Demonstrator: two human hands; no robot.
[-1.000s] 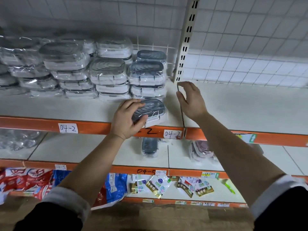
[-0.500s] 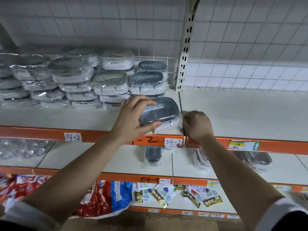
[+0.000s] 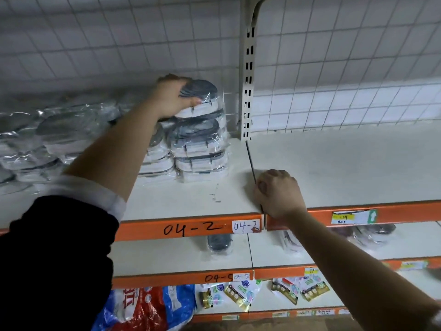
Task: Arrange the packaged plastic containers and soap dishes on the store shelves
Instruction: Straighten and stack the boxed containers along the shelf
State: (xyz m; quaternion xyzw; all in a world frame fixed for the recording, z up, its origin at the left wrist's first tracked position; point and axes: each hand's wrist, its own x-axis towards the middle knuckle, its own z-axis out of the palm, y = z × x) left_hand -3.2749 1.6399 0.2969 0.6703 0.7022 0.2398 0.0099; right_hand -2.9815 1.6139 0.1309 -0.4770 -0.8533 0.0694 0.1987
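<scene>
My left hand (image 3: 173, 97) grips a plastic-wrapped soap dish (image 3: 202, 97) with a dark ribbed lid and holds it on top of the rightmost stack of wrapped containers (image 3: 199, 149) on the upper shelf (image 3: 191, 201). More stacks of wrapped containers (image 3: 47, 137) fill the shelf to the left, blurred. My right hand (image 3: 278, 193) rests as a curled fist on the shelf's front edge, at the seam between two shelf boards, and holds nothing.
A slotted metal upright (image 3: 248, 87) stands right of the stack, with wire grid behind. The shelf board to the right (image 3: 346, 163) is bare. One shelf down lie a dark wrapped dish (image 3: 219, 242) and other packets (image 3: 372, 234). Lower still are bags (image 3: 152, 306) and sachets (image 3: 238, 295).
My left hand lifted the soap dish from the shelf's front edge up and back onto the rightmost stack. My right hand stayed curled at the shelf edge.
</scene>
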